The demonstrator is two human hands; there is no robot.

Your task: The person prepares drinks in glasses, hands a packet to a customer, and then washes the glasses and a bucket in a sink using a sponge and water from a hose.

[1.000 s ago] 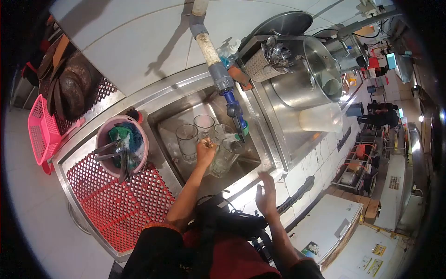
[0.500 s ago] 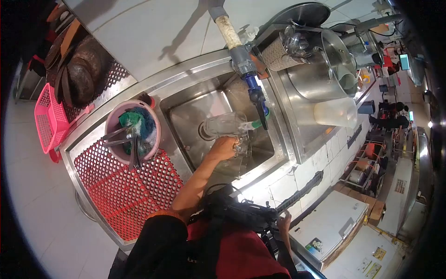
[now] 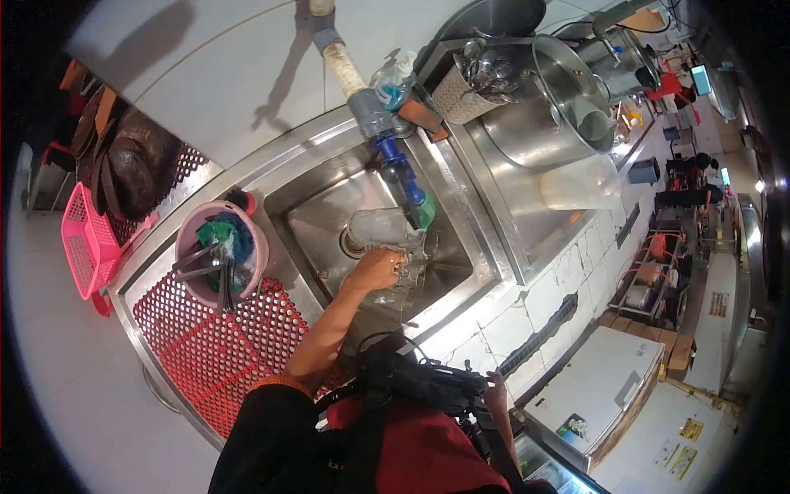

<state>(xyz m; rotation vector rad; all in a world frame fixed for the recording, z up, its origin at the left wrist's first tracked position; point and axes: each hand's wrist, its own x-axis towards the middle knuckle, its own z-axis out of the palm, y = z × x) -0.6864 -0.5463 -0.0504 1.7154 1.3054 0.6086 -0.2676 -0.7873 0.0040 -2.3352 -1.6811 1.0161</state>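
My left hand (image 3: 378, 268) reaches into the steel sink (image 3: 300, 216), its fingers closed around the handle side of a clear glass mug (image 3: 374, 226). The mug lies tilted beneath the blue tap (image 3: 398, 171), whose green end (image 3: 425, 211) is at its mouth. More clear glass shapes (image 3: 405, 290) show just below my fingers; I cannot tell whether they are a second mug. My right hand (image 3: 495, 390) is low at the right, beside a black bag (image 3: 428, 372) on my front. Its fingers are mostly hidden.
Left of the sink, a pink bucket (image 3: 262, 257) holds scrubbers, suds and utensils, near a red perforated mat (image 3: 193, 350). A pink basket (image 3: 82, 247) stands farther left. To the right are a cutlery holder (image 3: 454, 97), a large pot (image 3: 514, 136) and a white chest (image 3: 597, 383).
The whole view has shifted, with the tap and sink now farther left in it. My left hand keeps hold of the mug, and the tap end appears closer to it.
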